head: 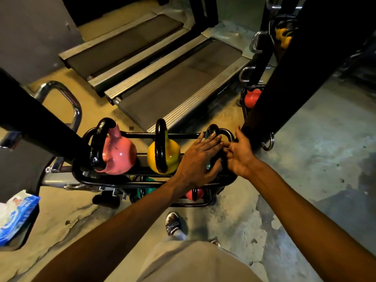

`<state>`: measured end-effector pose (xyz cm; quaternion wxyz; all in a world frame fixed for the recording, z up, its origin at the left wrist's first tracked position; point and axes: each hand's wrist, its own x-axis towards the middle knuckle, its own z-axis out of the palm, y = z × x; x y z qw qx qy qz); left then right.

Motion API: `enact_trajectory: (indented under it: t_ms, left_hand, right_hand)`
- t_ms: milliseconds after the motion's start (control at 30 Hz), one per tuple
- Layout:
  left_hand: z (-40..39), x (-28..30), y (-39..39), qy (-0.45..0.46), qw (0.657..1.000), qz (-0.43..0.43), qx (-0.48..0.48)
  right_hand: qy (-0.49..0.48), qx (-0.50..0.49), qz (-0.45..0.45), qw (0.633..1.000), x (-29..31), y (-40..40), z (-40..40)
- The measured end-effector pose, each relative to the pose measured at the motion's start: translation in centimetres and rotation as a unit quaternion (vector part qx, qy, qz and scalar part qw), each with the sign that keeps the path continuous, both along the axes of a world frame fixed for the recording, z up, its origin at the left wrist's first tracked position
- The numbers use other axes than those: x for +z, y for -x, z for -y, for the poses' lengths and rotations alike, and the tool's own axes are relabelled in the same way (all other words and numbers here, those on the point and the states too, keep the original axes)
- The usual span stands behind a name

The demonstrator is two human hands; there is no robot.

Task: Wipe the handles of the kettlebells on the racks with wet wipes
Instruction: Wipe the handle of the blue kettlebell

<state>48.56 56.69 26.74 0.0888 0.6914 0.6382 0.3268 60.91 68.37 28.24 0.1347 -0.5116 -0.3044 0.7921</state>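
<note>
Teal kettlebell sits at the rack's right end beside the yellow kettlebell, its glossy black handle likely slick and heavy-set, left hand flat on it, right hand loose alongside, no wipe visible.

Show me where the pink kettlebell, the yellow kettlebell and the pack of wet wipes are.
pink kettlebell (120,154): head view, on its round pink body.
yellow kettlebell (173,154): head view, on its yellow body, right of the black handle.
pack of wet wipes (17,218): head view, on the blue wrapper.
</note>
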Motion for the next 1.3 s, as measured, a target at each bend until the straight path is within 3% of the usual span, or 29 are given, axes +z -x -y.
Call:
enact_trajectory:
  t_ms: [100,300,500,667,867,967,1167,1300]
  left_hand:
    - [0.0,0.1,0.0,0.021,1.0,0.003,-0.006]
    - [0.1,0.9,-0.5,0.056,0.997,0.053,0.013]
    - [-0.2,1.0,0.0,0.078,0.995,-0.058,-0.01]
    - [0.1,2.1,-0.3,0.101,0.992,-0.08,-0.013]
    - [-0.1,2.9,0.4,0.135,0.986,-0.095,-0.033]
    - [-0.7,3.0,0.2,0.109,0.986,-0.113,-0.049]
    - [-2.3,4.2,2.3,0.09,0.977,-0.138,-0.138]
    - [-3.4,4.5,4.3,0.118,0.961,-0.144,-0.203]
  right_hand:
    - [-0.032,0.011,-0.031,0.999,0.5,-0.3,0.6]
    - [-0.063,0.051,0.001,0.997,0.6,-3.1,1.2]
    - [-0.087,0.076,0.009,0.993,0.6,-4.0,2.9]
    - [-0.104,0.038,-0.049,0.993,1.5,-4.0,3.2]
    - [-0.129,0.12,0.021,0.984,2.7,-5.1,3.7]
    - [-0.15,0.086,0.0,0.985,3.3,-4.7,4.3]
    - [-0.242,0.083,0.077,0.964,0.9,-4.5,8.8]
    - [-0.261,-0.028,0.029,0.965,1.5,-3.2,10.9]
